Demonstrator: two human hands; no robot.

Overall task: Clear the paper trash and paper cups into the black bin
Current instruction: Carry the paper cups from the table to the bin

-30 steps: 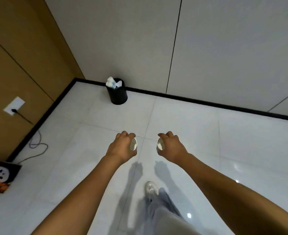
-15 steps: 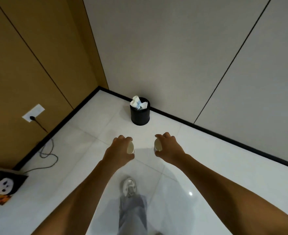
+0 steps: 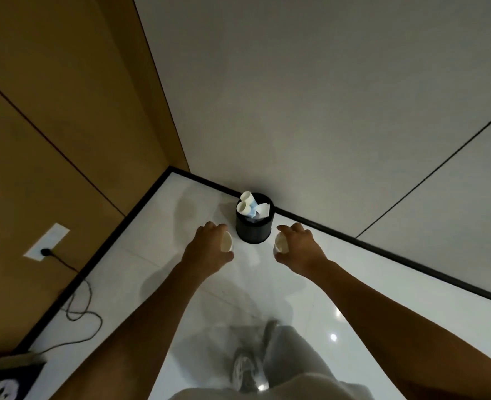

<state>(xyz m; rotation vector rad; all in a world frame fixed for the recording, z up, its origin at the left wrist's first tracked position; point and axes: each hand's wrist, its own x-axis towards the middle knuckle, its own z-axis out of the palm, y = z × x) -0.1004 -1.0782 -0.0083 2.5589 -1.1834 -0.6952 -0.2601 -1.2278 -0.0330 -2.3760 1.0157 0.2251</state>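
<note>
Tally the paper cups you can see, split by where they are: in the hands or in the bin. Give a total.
Held in the hands: 2, one cup in the left hand and one in the right hand.
Sticking out of the black bin: 2 white cups.
Total: 4 cups visible; any buried deeper in the bin cannot be seen.

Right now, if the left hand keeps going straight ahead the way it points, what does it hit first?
Likely nothing: the left hand, holding a white paper cup, points just left of the round black bin; beyond lies bare white floor, then the wall. Depth unclear.
</note>
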